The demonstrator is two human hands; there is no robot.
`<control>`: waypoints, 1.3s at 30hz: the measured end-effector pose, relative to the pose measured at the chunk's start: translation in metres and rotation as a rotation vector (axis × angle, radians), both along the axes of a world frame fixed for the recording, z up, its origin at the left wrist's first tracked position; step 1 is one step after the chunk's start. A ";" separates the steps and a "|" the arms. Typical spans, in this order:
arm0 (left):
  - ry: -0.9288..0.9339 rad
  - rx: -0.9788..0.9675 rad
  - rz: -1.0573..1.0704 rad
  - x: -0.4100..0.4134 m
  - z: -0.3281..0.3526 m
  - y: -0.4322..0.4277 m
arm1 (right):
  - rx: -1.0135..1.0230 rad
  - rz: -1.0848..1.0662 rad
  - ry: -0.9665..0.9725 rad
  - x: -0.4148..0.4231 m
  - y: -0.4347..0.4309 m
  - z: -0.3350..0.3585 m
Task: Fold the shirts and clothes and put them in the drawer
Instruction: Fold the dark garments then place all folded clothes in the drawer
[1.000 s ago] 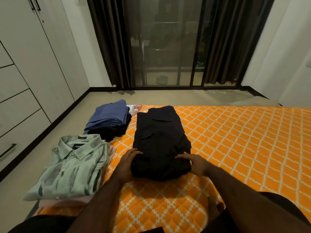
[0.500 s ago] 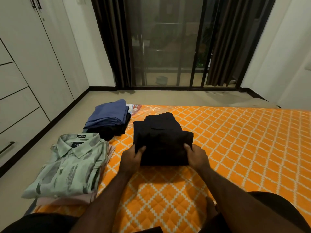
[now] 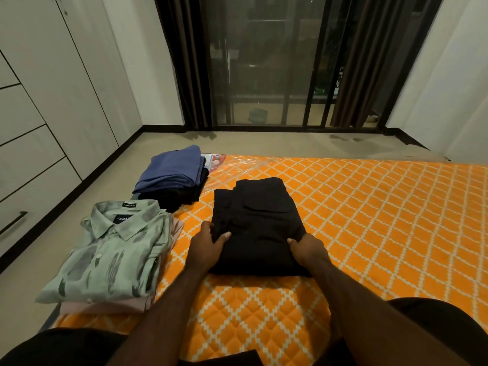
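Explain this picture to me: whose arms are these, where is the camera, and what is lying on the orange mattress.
There is no machine here. A person wears a camera on the head, so you look down along their own arms. Both hands grip a folded black garment lying on the mattress: the left hand at its left edge, the right hand at its right. To the left lies a folded green shirt on something pink, and farther off a blue garment on a dark pile. Drawers line the left wall.
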State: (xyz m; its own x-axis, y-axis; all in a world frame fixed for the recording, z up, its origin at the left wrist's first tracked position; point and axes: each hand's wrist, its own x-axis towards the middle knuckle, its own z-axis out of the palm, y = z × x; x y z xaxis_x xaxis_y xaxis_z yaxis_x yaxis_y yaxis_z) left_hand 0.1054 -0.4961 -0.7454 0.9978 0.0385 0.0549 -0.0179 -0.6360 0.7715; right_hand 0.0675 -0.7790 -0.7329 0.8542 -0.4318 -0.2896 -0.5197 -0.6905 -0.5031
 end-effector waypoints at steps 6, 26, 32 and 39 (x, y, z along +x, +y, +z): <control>-0.166 -0.040 -0.008 0.008 0.003 0.029 | -0.161 0.130 -0.228 -0.008 -0.016 0.030; -0.126 0.169 -0.405 0.027 -0.003 0.035 | -0.494 0.788 -0.305 -0.004 -0.065 0.008; -0.128 0.460 -0.477 0.031 -0.011 0.038 | -0.246 0.884 -0.373 0.010 -0.062 0.007; 0.055 -0.089 -0.279 0.041 -0.023 0.021 | 0.397 0.326 -0.453 0.017 -0.043 0.019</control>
State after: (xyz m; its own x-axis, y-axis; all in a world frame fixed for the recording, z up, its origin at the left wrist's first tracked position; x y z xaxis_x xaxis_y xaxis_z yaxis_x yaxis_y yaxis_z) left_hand 0.1463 -0.4754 -0.7688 0.9719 -0.2352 0.0091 -0.1390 -0.5424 0.8285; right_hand 0.0846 -0.8224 -0.7140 0.9968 -0.0666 0.0440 0.0054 -0.4940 -0.8694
